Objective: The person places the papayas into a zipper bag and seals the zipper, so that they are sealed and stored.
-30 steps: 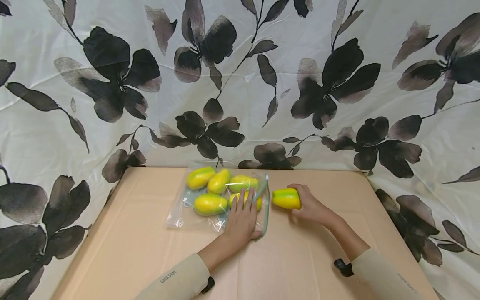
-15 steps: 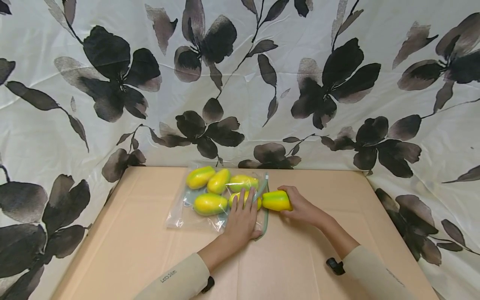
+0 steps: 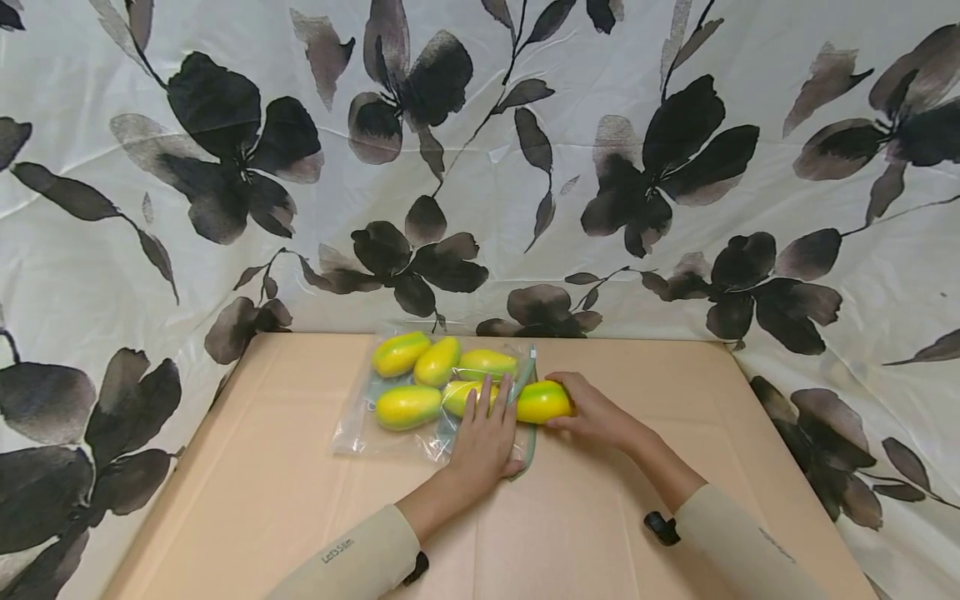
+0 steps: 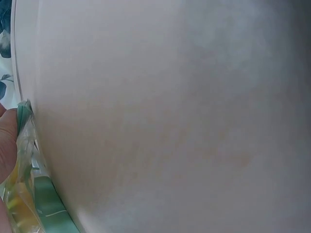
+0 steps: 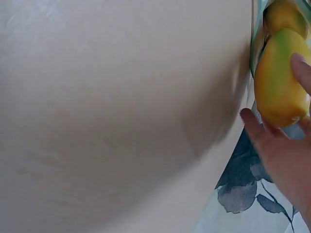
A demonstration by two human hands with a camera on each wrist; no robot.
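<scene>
A clear zip bag [image 3: 352, 437] lies flat with several yellow-green papayas [image 3: 408, 407] inside. My left hand [image 3: 480, 437] rests on the bag near its mouth, fingers straight and spread, partly covering one fruit. In the left wrist view the thumb [image 4: 7, 145] lies by the green zip edge [image 4: 23, 115]. My right hand [image 3: 600, 408] holds another papaya [image 3: 543, 403] by its outer end, at the mouth of the bag. Thumb and fingers lie around this fruit in the right wrist view, where its far end meets another papaya [image 5: 286, 17].
The bag lies on a tan cardboard-like tabletop [image 3: 300, 517]. Behind and beside it hangs a white cloth with dark flowers [image 3: 525, 192]. Black wrist straps [image 3: 662, 528] show at both sleeves.
The right hand has carried its papaya leftward, from outside the bag into its mouth. Two papayas in the lower row have shifted left. My left hand has stayed in place.
</scene>
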